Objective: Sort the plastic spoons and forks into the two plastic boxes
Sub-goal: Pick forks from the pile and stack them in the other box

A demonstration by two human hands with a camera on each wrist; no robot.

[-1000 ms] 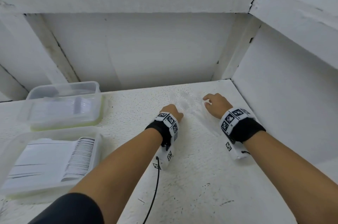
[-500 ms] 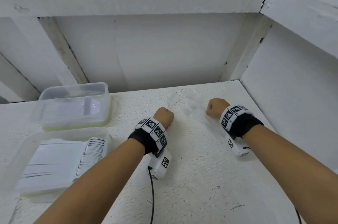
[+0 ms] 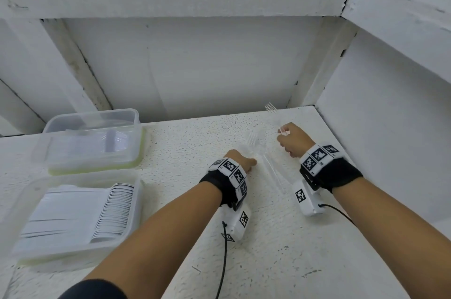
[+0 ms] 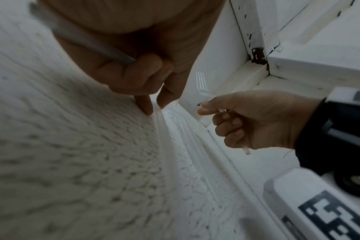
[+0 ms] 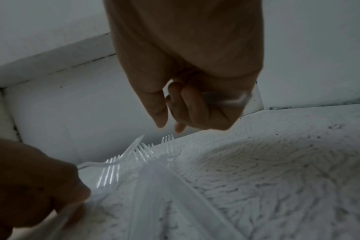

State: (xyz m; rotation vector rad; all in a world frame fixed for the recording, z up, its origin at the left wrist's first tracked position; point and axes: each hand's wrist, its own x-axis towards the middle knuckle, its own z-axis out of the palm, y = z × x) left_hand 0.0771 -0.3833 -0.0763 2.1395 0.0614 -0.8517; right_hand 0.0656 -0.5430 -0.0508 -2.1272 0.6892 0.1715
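Note:
Several clear plastic forks (image 3: 268, 167) lie in a loose pile on the white table, between my hands. My right hand (image 3: 285, 135) grips a clear fork (image 3: 271, 108) by its handle, tines raised toward the back wall; the left wrist view shows the same fork (image 4: 200, 81). My left hand (image 3: 246, 164) is curled round another clear fork (image 5: 111, 172), whose handle (image 4: 82, 37) crosses the palm, while its fingertips (image 4: 146, 107) touch the pile. The far box (image 3: 136, 128) holds a few clear pieces. The near box (image 3: 139, 191) holds a row of stacked white spoons.
Both boxes sit at the table's left (image 3: 170, 237). White walls close off the back (image 3: 207, 74) and the right side (image 3: 390, 140), right next to my right hand. Cables run from both wrist cameras toward the front edge.
My right hand has lifted a fork off the pile, tines now pointing up and back. My left hand has shifted right, closer to the pile.

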